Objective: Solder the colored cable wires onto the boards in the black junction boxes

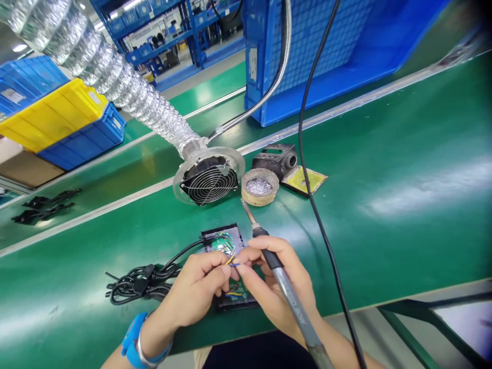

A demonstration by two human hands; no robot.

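Note:
My left hand (pixel 198 289) is closed in a pinch on thin coloured wires (pixel 233 263) above a small black device with a green circuit board (pixel 225 245). My right hand (pixel 274 287) also pinches those wires with thumb and forefinger while it grips a soldering iron (pixel 286 289); the iron's tip (pixel 245 206) points away toward the fan. The device lies on the green bench mat (pixel 384 205), partly hidden under both hands. A blue wrist strap (pixel 132 341) circles my left wrist.
A coiled black cable (pixel 142 282) runs from the device to the left. Behind it stand a fume-extractor fan (pixel 209 182) on a silver duct (pixel 115 77), a tin of tip-cleaning wool (pixel 260 186), an iron stand with yellow sponge (pixel 303 179), and blue and yellow crates (pixel 65 118).

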